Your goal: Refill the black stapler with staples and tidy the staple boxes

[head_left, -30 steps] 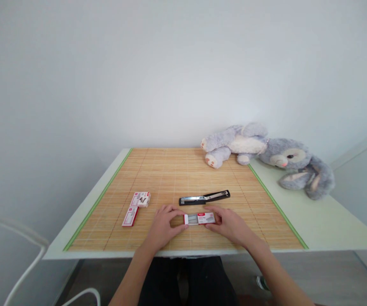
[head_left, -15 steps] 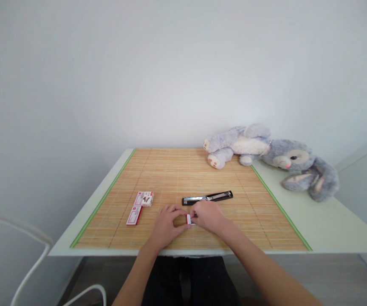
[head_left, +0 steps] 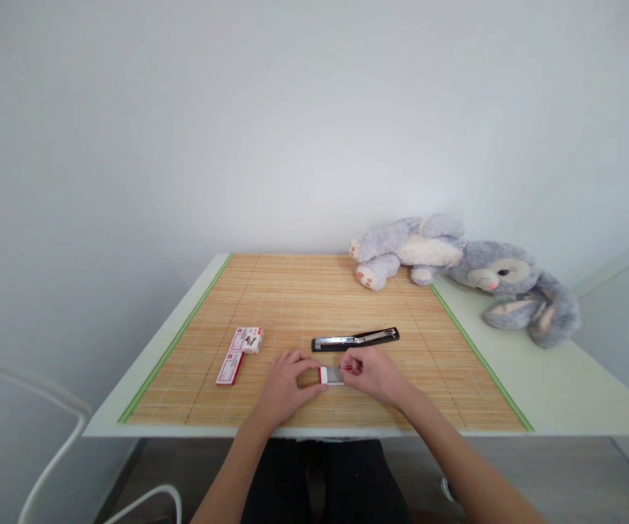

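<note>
A small open white-and-red staple box (head_left: 324, 375) lies on the mat in front of me, with grey staples (head_left: 335, 374) showing inside. My left hand (head_left: 285, 386) grips the box's left end between thumb and forefinger. Over its right end, my right hand (head_left: 370, 372) is pinched closed, with a small reddish-dark bit at the fingertips that is too small to name. Just beyond the hands lies a black stapler (head_left: 355, 340), opened out, its metal magazine exposed. Off to the left sit two closed staple boxes, a flat one (head_left: 230, 368) and a thicker one (head_left: 247, 340), touching each other.
A bamboo mat (head_left: 293, 291) with green edging covers much of the white table (head_left: 576, 393). At the back right a grey plush rabbit (head_left: 429, 249) lies on its side against the wall. A white cable (head_left: 57, 451) hangs at the lower left.
My right hand has moved slightly right along the box, uncovering the grey staples. My left hand stays at the box's left end.
</note>
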Available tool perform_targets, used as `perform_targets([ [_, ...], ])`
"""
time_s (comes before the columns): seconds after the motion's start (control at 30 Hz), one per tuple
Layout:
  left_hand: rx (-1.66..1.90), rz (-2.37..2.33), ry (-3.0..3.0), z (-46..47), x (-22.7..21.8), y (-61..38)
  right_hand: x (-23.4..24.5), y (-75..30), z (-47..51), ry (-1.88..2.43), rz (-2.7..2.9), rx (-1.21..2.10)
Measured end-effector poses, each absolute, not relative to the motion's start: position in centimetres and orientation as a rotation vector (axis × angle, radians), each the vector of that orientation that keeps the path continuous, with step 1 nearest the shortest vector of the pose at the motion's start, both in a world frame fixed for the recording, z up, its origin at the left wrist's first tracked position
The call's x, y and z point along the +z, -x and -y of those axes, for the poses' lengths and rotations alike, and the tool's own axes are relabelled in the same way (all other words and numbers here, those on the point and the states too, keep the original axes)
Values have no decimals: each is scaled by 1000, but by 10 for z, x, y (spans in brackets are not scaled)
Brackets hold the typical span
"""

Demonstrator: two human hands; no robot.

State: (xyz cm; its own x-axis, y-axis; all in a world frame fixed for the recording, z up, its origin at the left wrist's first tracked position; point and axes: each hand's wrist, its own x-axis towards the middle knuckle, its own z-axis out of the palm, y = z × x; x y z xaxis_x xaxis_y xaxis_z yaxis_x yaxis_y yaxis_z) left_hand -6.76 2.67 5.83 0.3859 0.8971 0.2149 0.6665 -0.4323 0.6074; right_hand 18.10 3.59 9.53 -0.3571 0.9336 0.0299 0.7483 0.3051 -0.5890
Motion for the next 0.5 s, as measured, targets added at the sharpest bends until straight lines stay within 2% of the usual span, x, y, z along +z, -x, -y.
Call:
perform_targets([
  [0.23,723,-1354,-2220,-27,59,68,71,-209,-25,1484,2002,884],
  [0.5,721,-1355,-2208,-26,59,68,73,-235,-13,1587,2022,824],
])
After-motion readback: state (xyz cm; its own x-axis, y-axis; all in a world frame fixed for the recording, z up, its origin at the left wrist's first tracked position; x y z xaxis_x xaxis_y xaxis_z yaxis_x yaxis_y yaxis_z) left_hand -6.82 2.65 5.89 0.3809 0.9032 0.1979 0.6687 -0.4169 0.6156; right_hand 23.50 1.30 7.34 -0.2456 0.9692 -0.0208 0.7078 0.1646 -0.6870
